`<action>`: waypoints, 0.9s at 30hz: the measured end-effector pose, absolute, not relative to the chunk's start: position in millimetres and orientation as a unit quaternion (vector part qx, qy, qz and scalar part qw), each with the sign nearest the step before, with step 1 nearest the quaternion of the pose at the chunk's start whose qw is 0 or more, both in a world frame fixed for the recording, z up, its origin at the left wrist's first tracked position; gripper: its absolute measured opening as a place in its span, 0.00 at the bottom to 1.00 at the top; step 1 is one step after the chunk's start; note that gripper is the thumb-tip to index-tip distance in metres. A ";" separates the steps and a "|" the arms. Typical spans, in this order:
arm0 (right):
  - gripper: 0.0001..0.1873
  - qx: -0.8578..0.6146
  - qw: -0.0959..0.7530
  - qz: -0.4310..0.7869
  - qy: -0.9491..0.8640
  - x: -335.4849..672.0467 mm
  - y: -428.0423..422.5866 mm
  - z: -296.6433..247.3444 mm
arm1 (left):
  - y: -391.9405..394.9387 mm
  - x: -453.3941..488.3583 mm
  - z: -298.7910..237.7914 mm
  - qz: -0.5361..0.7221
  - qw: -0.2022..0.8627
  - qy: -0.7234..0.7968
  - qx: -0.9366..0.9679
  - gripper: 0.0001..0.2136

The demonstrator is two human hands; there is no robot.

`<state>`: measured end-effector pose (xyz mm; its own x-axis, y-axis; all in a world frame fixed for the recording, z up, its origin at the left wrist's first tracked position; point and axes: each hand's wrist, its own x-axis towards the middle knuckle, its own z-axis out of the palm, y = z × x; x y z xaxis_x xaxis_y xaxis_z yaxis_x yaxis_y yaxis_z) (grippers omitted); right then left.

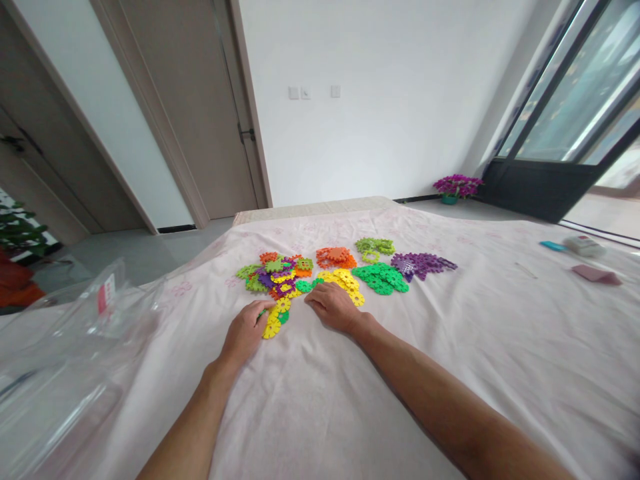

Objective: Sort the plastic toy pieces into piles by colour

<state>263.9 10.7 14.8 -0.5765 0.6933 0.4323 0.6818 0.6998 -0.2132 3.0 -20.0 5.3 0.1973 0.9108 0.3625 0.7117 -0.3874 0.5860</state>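
Note:
My left hand, its fingers curled, touches the left side of a small group of yellow notched discs with a green notched disc among them. A bit of green shows at its fingertips. My right hand is closed, fingers pressed together and pointing left, just in front of a yellow disc pile. Whatever its fingertips hold, if anything, is hidden. Between and beyond my hands lies a mixed heap of colourful toothed pieces, with a green disc at its right edge.
Sorted piles lie behind my right hand: orange pieces, light green pieces, green discs and purple pieces. Clear plastic packaging covers the left side. A pink cloth and a blue item lie far right.

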 end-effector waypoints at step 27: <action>0.16 -0.269 0.218 0.049 -0.937 228.6 -16.0 28.4 | -21.0 4.2 5.1 0.357 0.203 0.538 0.736 0.16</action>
<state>228.6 -16.0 28.4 -0.7606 0.5248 0.3823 0.4816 0.8509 -0.2098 4.2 -21.0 5.1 0.1656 0.9370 0.3076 0.6475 -0.3386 0.6827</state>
